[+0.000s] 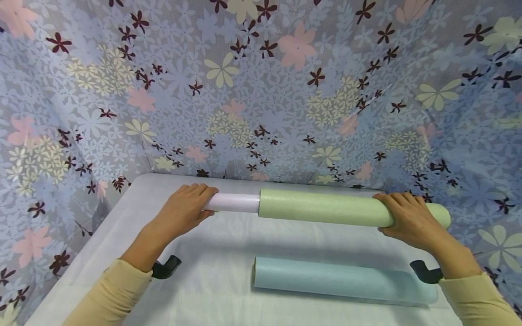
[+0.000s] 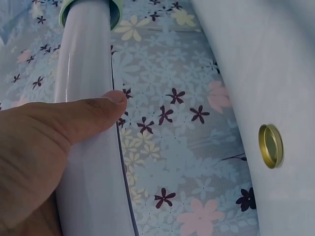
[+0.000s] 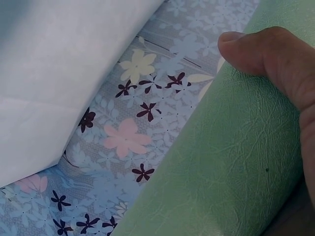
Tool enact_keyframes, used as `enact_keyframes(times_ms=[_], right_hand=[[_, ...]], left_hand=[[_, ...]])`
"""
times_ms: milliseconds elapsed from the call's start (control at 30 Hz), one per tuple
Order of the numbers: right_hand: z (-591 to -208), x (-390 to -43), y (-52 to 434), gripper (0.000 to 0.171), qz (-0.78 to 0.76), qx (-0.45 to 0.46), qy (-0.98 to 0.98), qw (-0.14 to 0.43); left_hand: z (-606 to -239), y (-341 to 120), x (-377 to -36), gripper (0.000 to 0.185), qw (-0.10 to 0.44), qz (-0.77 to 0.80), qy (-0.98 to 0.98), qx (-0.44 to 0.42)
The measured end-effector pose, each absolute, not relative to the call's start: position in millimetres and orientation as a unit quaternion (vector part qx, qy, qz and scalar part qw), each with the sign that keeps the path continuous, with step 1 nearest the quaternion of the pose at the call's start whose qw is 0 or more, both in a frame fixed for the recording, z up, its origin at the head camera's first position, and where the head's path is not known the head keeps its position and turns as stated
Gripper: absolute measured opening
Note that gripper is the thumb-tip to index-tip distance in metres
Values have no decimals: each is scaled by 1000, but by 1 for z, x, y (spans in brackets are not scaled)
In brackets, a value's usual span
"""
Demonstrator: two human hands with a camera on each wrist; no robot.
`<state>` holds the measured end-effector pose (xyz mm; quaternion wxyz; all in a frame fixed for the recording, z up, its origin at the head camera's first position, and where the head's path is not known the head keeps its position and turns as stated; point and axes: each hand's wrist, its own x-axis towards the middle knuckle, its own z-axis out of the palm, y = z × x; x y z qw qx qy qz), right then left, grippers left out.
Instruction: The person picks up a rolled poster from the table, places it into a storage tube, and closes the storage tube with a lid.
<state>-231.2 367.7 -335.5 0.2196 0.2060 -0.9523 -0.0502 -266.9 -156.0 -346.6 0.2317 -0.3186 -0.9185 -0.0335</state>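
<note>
As I follow the feeds, the left hand (image 1: 187, 206) grips a lilac tube (image 1: 233, 202) to the left of the green tube (image 1: 322, 208), its fingers curled round the lilac surface. To the right, the other hand, the right hand (image 1: 412, 222), holds the green tube itself near its right end, fingers bent over it. On my left wrist view, the green tube's rim passes around the lilac tube, which sits inside that left mouth. I see the green tube raised above the white-covered bench (image 1: 204, 294). Nearer the wearer than the green tube, and apart from it, a blue tube (image 1: 342, 278) lies on the bench. Behind the green tube, I have floral cloth (image 1: 261, 81). Well apart from the green tube, I spot a round gold piece (image 2: 272, 147).
</note>
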Motion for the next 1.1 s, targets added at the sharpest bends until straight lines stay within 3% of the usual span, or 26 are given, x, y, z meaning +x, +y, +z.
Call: enact_keyframes(times_ms=[1100], right_hand=[[-340, -237, 366, 85, -46, 219, -948, 226]], left_hand=[[-350, -117, -269, 51, 245, -35, -908, -338]])
